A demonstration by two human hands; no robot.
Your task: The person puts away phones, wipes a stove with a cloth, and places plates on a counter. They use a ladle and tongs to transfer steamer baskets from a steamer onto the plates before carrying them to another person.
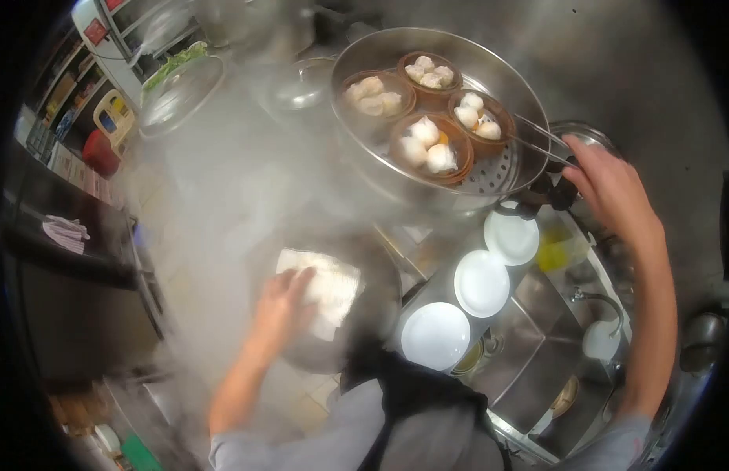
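While steam billows across a commercial kitchen:
Right hand: right hand (pixel 608 184) clenched around thin metal tongs (pixel 537 137), whose tips touch the rim of the wide perforated steel steamer tray (pixel 498 177).
Tray load: four small round brown baskets of white dumplings (pixel 427 145), sitting inside the tray, just beyond the tong tips.
Left hand: left hand (pixel 284 302) spread flat, fingers (pixel 301 279) pressing a folded white cloth (pixel 329 286) over a large round steel pot (pixel 376 314) half lost in vapour.
Nearby: three round white plates (pixel 480 282) in a row beside a steel sink (pixel 537 353), below the tray.
Risk: scalding likely, judged from steam rising around the bare left forearm; tray could tilt and spill baskets if tongs slip off the wet rim.
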